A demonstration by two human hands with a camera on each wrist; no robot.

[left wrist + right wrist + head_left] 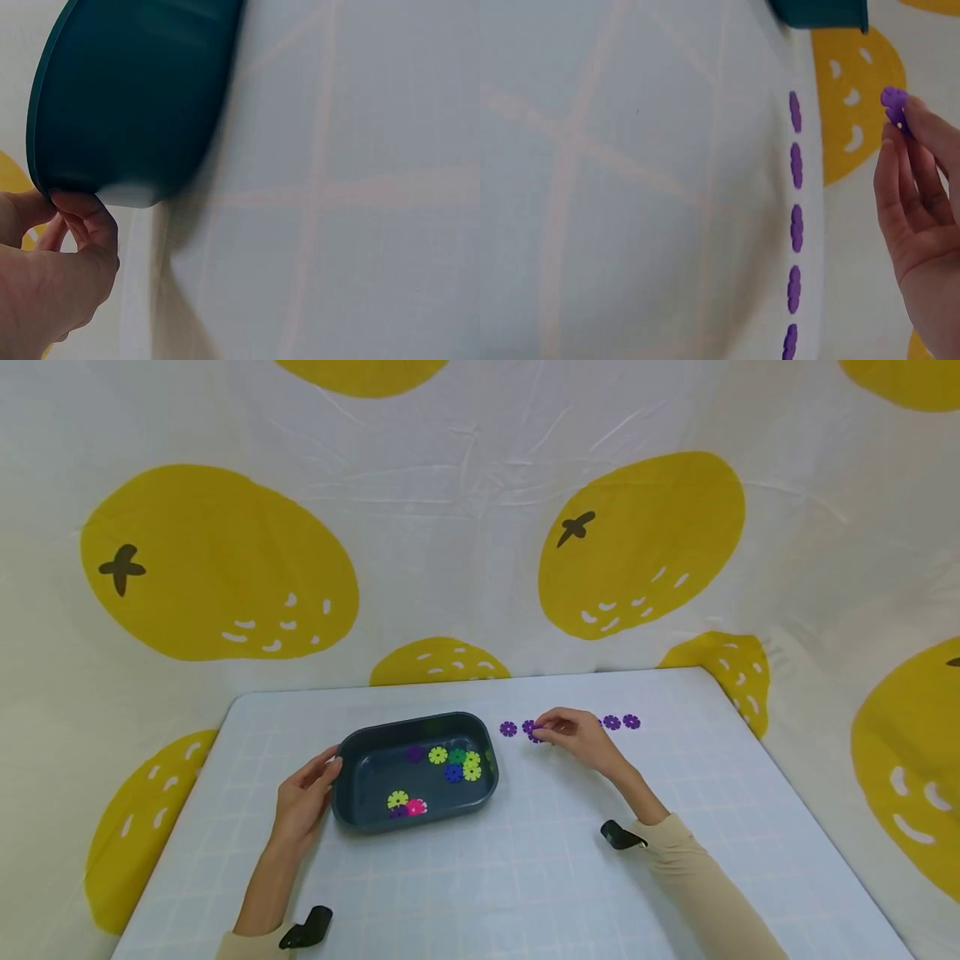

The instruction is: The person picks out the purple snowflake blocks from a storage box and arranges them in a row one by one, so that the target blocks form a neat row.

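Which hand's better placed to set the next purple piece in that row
Probably the right hand: it pinches a purple piece near the purple row, while the left hand grips the tray at the end farther from it.

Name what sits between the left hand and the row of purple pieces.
The dark tray, with flower-shaped pieces inside, lies there, as the head view shows.

Tray (135, 97) partly outside wrist views
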